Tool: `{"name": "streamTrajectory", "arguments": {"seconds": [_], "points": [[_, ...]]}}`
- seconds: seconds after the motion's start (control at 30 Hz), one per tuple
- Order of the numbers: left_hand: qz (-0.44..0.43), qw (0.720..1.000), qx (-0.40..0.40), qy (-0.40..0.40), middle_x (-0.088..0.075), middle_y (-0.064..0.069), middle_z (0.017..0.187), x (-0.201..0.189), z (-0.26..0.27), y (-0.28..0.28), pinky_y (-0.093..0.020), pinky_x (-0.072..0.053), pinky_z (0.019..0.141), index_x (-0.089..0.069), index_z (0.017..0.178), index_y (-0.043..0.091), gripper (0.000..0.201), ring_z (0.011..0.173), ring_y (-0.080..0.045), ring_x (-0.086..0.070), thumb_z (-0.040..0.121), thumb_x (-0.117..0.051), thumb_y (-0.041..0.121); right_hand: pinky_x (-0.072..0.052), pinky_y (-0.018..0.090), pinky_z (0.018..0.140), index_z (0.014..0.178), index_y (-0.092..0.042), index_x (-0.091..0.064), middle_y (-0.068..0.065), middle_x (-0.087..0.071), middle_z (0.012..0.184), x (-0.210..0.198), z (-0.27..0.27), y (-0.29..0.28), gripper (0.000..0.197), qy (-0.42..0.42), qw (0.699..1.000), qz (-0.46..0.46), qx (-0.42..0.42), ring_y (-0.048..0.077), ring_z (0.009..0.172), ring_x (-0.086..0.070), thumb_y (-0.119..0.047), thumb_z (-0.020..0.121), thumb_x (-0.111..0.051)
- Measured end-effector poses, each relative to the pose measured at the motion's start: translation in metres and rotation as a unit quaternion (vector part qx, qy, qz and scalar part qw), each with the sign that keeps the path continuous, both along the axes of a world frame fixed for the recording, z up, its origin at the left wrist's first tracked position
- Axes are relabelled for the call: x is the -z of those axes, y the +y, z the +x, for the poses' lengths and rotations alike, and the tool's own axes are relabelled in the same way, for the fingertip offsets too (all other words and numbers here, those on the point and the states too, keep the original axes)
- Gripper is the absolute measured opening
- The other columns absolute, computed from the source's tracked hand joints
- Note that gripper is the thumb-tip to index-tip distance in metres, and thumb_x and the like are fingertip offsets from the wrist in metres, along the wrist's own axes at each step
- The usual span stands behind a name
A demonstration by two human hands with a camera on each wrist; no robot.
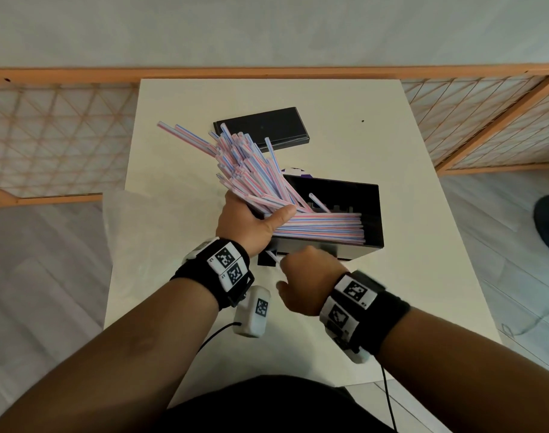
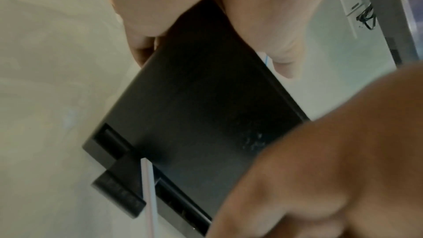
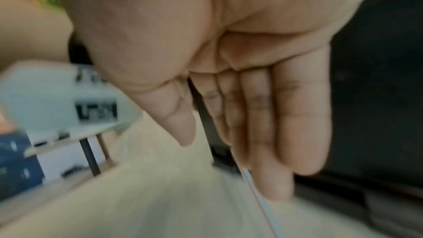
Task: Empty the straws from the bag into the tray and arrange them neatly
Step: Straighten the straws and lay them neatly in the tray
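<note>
A black tray [image 1: 374,210] sits mid-table with several pink-and-blue striped straws [image 1: 326,227] lying flat inside. My left hand [image 1: 251,220] grips a big bundle of straws [image 1: 245,164] at the tray's left end, thumb across them; they fan up and to the left. One stray straw [image 1: 272,256] lies on the table by the tray's front left corner. My right hand [image 1: 298,267] is just right of it. In the right wrist view that hand [image 3: 251,115] has straight fingers, with the stray straw [image 3: 258,187] beside the fingertips. The left wrist view shows the tray's dark wall [image 2: 206,106] and the stray straw [image 2: 148,196].
A clear plastic bag [image 1: 126,220] lies flat on the white table [image 1: 391,307] left of the tray. A black lid [image 1: 260,129] lies behind the tray. A wooden lattice screen [image 1: 48,135] stands around the table's far side.
</note>
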State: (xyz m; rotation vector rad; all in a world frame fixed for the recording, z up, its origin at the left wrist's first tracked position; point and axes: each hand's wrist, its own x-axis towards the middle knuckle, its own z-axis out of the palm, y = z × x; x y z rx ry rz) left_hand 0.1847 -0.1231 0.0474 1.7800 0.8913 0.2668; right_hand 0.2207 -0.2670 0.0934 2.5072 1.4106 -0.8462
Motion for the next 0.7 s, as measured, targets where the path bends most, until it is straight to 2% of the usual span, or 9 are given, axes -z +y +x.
{"name": "streamTrajectory", "arguments": {"seconds": [0.07, 0.17, 0.23, 0.33, 0.4, 0.5, 0.6, 0.7], "points": [[0.003, 1.0, 0.003, 0.002, -0.063, 0.004, 0.133, 0.0, 0.0, 0.0, -0.027, -0.044, 0.099, -0.048, 0.138, 0.02, 0.089, 0.122, -0.018, -0.061, 0.067, -0.085, 0.061, -0.049, 0.029, 0.063, 0.102, -0.013, -0.065, 0.003, -0.054, 0.076, 0.018, -0.002, 0.004, 0.023, -0.019, 0.996, -0.08, 0.022, 0.024, 0.069, -0.058, -0.031, 0.089, -0.06], [0.003, 1.0, 0.002, -0.006, -0.065, 0.006, 0.13, 0.002, 0.0, -0.001, -0.031, -0.048, 0.103, -0.052, 0.135, 0.022, 0.1, 0.12, -0.017, -0.063, 0.054, -0.075, 0.077, -0.054, 0.033, 0.07, 0.108, -0.015, -0.064, 0.004, -0.064, 0.089, 0.041, 0.002, 0.006, 0.026, -0.035, 0.992, -0.107, 0.054, 0.024, 0.077, -0.063, -0.034, 0.089, -0.063], [0.002, 1.0, -0.002, -0.005, -0.064, 0.005, 0.13, 0.002, 0.0, -0.001, -0.029, -0.047, 0.101, -0.051, 0.135, 0.021, 0.098, 0.121, -0.018, -0.062, 0.057, -0.078, 0.074, -0.054, 0.037, 0.076, 0.112, -0.016, -0.063, 0.005, -0.068, 0.102, 0.051, 0.006, 0.008, 0.026, -0.041, 0.992, -0.1, 0.071, 0.027, 0.09, -0.067, -0.032, 0.091, -0.062], [-0.004, 1.0, -0.007, -0.002, -0.064, 0.005, 0.13, 0.002, 0.0, -0.001, -0.026, -0.044, 0.099, -0.05, 0.135, 0.021, 0.089, 0.12, -0.018, -0.062, 0.065, -0.083, 0.065, -0.052, 0.04, 0.082, 0.119, -0.016, -0.06, 0.007, -0.065, 0.116, 0.062, 0.008, 0.014, 0.028, -0.025, 0.99, -0.099, 0.099, 0.029, 0.105, -0.065, -0.029, 0.094, -0.061], [-0.011, 1.0, -0.009, -0.009, -0.066, 0.006, 0.127, 0.002, 0.0, -0.001, -0.029, -0.047, 0.101, -0.052, 0.134, 0.022, 0.092, 0.118, -0.017, -0.063, 0.061, -0.08, 0.07, -0.053, 0.041, 0.086, 0.123, -0.016, -0.058, 0.008, -0.063, 0.12, 0.066, 0.009, 0.017, 0.03, -0.015, 0.989, -0.101, 0.109, 0.03, 0.109, -0.063, -0.028, 0.095, -0.06], [-0.021, 1.0, -0.012, -0.016, -0.067, 0.008, 0.126, 0.001, 0.0, -0.001, -0.03, -0.048, 0.102, -0.054, 0.133, 0.024, 0.085, 0.117, -0.015, -0.064, 0.065, -0.083, 0.065, -0.054, 0.041, 0.087, 0.125, -0.016, -0.057, 0.009, -0.064, 0.119, 0.069, 0.009, 0.018, 0.031, -0.001, 0.988, -0.097, 0.119, 0.029, 0.106, -0.064, -0.027, 0.096, -0.059], [-0.031, 0.999, -0.016, -0.024, -0.067, 0.009, 0.124, -0.002, 0.0, -0.002, -0.026, -0.045, 0.099, -0.056, 0.128, 0.025, 0.069, 0.113, -0.013, -0.064, 0.073, -0.086, 0.053, -0.056, 0.041, 0.084, 0.12, -0.018, -0.059, 0.007, -0.065, 0.114, 0.066, 0.009, 0.014, 0.028, -0.009, 0.988, -0.095, 0.118, 0.028, 0.101, -0.065, -0.026, 0.094, -0.06], [-0.073, 0.995, -0.007, -0.061, -0.069, 0.017, 0.11, -0.012, 0.001, -0.001, -0.024, -0.049, 0.095, -0.061, 0.108, 0.038, 0.042, 0.097, 0.004, -0.067, 0.076, -0.087, 0.041, -0.054, 0.034, 0.073, 0.112, -0.02, -0.061, 0.004, -0.066, 0.103, 0.053, 0.007, 0.005, 0.021, -0.024, 0.993, -0.063, 0.097, 0.025, 0.086, -0.065, -0.027, 0.092, -0.06]]}}
